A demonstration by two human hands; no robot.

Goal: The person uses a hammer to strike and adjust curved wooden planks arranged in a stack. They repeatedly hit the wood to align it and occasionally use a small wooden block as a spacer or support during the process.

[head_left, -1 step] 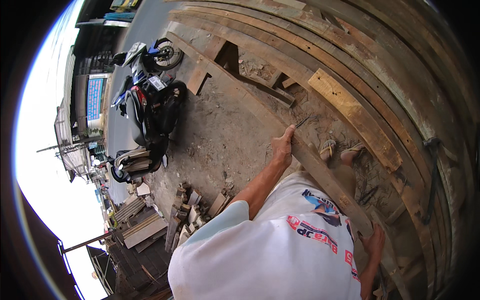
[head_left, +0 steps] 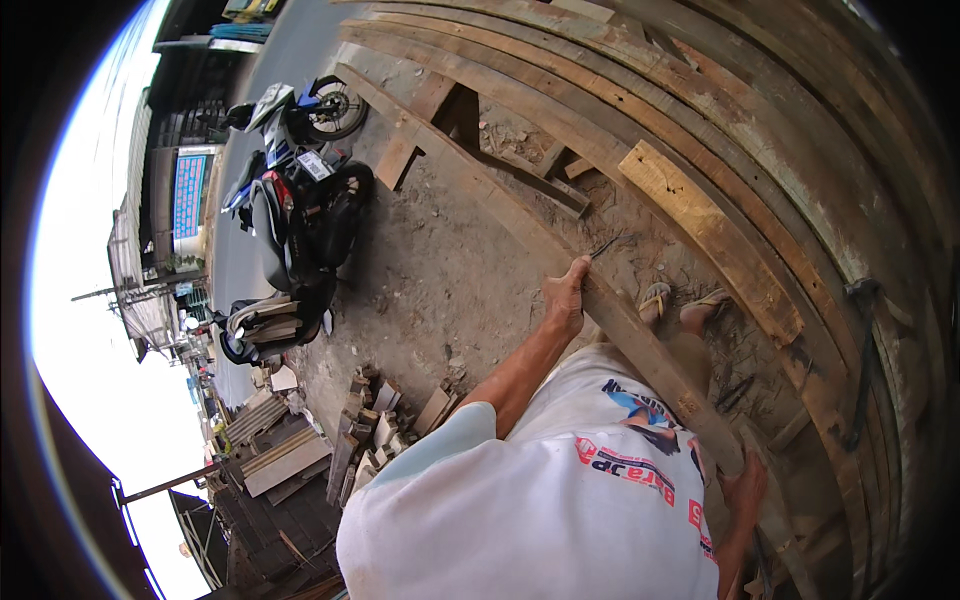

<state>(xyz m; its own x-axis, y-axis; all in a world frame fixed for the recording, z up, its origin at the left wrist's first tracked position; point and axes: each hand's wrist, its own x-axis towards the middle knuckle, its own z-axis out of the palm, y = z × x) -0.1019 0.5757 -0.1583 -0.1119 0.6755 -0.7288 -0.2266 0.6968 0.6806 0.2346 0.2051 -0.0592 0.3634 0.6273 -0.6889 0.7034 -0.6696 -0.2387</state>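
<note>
Dusty ground (head_left: 400,290) underlies our view. Nearest, at four o'clock, our right hand (head_left: 744,486) is clamped on the long plank (head_left: 650,350); our left hand (head_left: 563,298), at three, grips farther along. We judge the step as steadying; moving calls for even two-handed support. Motorbikes (head_left: 345,195) stand at ten.

I'd say we're standing in an open-air timber yard beside a road. To the right of the left grip (head_left: 565,292), long weathered planks (head_left: 740,130) run side by side; nearer the lower left, offcuts (head_left: 386,397) lie heaped on bare dirt (head_left: 430,270). Well left of the grip stand motorbikes (head_left: 325,215), then a paved road (head_left: 298,50) and buildings (head_left: 185,125), perhaps shops, squeezed small near the rim.
</note>
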